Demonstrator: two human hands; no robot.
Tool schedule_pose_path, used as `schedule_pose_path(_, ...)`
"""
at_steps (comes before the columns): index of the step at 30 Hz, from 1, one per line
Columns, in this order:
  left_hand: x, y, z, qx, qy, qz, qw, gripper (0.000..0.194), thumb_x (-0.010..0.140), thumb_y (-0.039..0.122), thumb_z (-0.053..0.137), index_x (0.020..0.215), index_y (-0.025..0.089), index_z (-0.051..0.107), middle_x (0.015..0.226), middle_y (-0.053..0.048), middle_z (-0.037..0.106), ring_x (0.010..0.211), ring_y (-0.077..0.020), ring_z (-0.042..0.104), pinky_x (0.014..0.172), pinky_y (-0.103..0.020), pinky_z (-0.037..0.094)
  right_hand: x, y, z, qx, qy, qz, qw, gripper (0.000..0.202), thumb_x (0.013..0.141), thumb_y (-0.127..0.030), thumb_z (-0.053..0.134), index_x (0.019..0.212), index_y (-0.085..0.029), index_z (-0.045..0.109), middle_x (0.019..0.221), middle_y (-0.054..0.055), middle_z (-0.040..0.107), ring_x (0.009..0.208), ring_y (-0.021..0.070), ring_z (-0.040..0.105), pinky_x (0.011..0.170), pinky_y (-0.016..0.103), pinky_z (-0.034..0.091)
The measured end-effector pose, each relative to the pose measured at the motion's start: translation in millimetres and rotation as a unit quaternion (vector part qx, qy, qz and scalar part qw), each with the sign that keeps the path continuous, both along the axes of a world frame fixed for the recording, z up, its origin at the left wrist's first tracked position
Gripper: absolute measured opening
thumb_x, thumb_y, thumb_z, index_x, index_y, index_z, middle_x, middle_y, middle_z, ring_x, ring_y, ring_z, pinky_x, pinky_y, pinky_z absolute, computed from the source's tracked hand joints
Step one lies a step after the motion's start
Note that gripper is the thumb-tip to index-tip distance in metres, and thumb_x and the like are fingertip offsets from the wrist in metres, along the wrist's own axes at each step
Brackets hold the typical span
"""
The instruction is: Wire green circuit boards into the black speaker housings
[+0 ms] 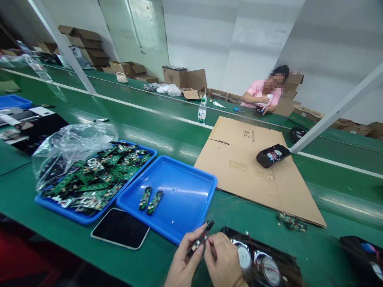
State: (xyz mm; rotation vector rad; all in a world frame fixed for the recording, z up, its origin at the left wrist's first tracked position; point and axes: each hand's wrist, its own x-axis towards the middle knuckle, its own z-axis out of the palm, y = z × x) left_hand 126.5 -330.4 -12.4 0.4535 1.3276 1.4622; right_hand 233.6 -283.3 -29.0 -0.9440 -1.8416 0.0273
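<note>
Circuit board (200, 239), a narrow dark strip, sits pinched in the left hand (184, 261), fingers closed along its lower end. The right hand (223, 261) closes on its middle from the other side, fingertips apparently nipping a fine wire. Steady support near the joint looks wise, so the strip does not twist. Just right lies a black speaker housing (263, 259); above left a blue tray (182, 191) on the green desk (254, 215).
</note>
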Motion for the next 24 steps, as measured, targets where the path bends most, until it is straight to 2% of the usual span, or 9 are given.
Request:
schedule_pose_path(5, 1, 1, 2.5, -0.026, -0.087, 0.010, 0.996, 0.059, 0.055, 0.078, 0.104, 0.085, 0.030, 0.090, 0.117, -0.005, 0.087, 0.115, -0.0209, 0.084, 0.094, -0.015, 0.066, 2, -5, 0.3, 0.015, -0.060, -0.019, 0.998, 0.025, 0.112, -0.007, 0.043, 0.096, -0.022, 0.055, 0.068, 0.000, 0.059, 0.054, 0.0133, 0.061, 0.048, 0.026, 0.045)
schedule_pose_path(9, -2, -1, 0.1, -0.029, -0.112, 0.007, 0.993, 0.058, 0.053, 0.074, 0.107, 0.080, 0.026, 0.087, 0.116, -0.007, 0.087, 0.115, -0.0249, 0.084, 0.096, -0.021, 0.068, 3, -5, 1.5, 0.019, -0.076, -0.020, 0.997, 0.032, 0.113, -0.005, 0.040, 0.091, -0.021, 0.058, 0.069, 0.002, 0.061, 0.055, 0.0128, 0.062, 0.048, 0.026, 0.045)
schedule_pose_path(11, -4, -2, -2.9, -0.021, -0.094, -0.013, 0.995, 0.057, 0.056, 0.077, 0.104, 0.082, 0.029, 0.088, 0.120, -0.006, 0.087, 0.120, -0.0262, 0.083, 0.099, -0.023, 0.068, 4, -3, 4.3, 0.034, -0.087, -0.013, 0.996, 0.033, 0.113, -0.006, 0.044, 0.088, -0.020, 0.059, 0.068, 0.003, 0.060, 0.055, 0.0095, 0.061, 0.049, 0.022, 0.044)
schedule_pose_path(15, -9, 1, -10.3, -0.016, -0.004, -0.073, 0.997, 0.058, 0.063, 0.083, 0.098, 0.088, 0.030, 0.090, 0.123, -0.004, 0.086, 0.124, -0.0202, 0.081, 0.106, -0.016, 0.062, 18, 0, 8.2, 0.039, -0.137, -0.001, 0.990, 0.020, 0.111, -0.006, 0.051, 0.098, -0.020, 0.056, 0.069, 0.002, 0.060, 0.058, 0.0069, 0.064, 0.053, 0.020, 0.051)
schedule_pose_path(17, -12, 4, -13.5, -0.027, -0.015, -0.095, 0.995, 0.062, 0.059, 0.079, 0.102, 0.088, 0.026, 0.089, 0.118, -0.006, 0.087, 0.113, -0.0194, 0.084, 0.097, -0.017, 0.065, 38, -3, 6.6, 0.013, -0.166, 0.008, 0.986, 0.011, 0.112, -0.012, 0.053, 0.112, -0.019, 0.061, 0.081, 0.006, 0.069, 0.070, 0.0088, 0.071, 0.063, 0.020, 0.059)
schedule_pose_path(19, -17, 8, -16.0, -0.048, -0.048, -0.094, 0.993, 0.069, 0.051, 0.073, 0.108, 0.089, 0.021, 0.084, 0.109, -0.008, 0.087, 0.102, -0.0220, 0.085, 0.084, -0.021, 0.068, 69, -11, 1.9, -0.021, -0.178, 0.018, 0.984, 0.018, 0.111, -0.018, 0.059, 0.128, -0.020, 0.064, 0.097, 0.010, 0.076, 0.087, 0.0109, 0.077, 0.081, 0.018, 0.064)
schedule_pose_path(21, -25, 10, -18.1, -0.067, -0.063, -0.083, 0.992, 0.079, 0.043, 0.066, 0.113, 0.098, 0.020, 0.079, 0.106, -0.008, 0.087, 0.097, -0.0259, 0.085, 0.076, -0.026, 0.069, 108, -23, -5.5, -0.066, -0.170, 0.000, 0.983, 0.025, 0.110, -0.019, 0.064, 0.134, -0.026, 0.064, 0.105, 0.010, 0.078, 0.096, 0.0120, 0.078, 0.092, 0.017, 0.065)
schedule_pose_path(24, -37, 8, -22.7, -0.099, -0.085, -0.096, 0.987, 0.092, 0.032, 0.058, 0.116, 0.111, 0.026, 0.081, 0.105, -0.006, 0.086, 0.095, -0.0259, 0.085, 0.075, -0.027, 0.068, 171, -43, -18.6, -0.151, -0.144, -0.087, 0.974, 0.019, 0.112, -0.025, 0.066, 0.126, -0.036, 0.068, 0.103, 0.006, 0.078, 0.095, 0.0138, 0.079, 0.085, 0.020, 0.068)
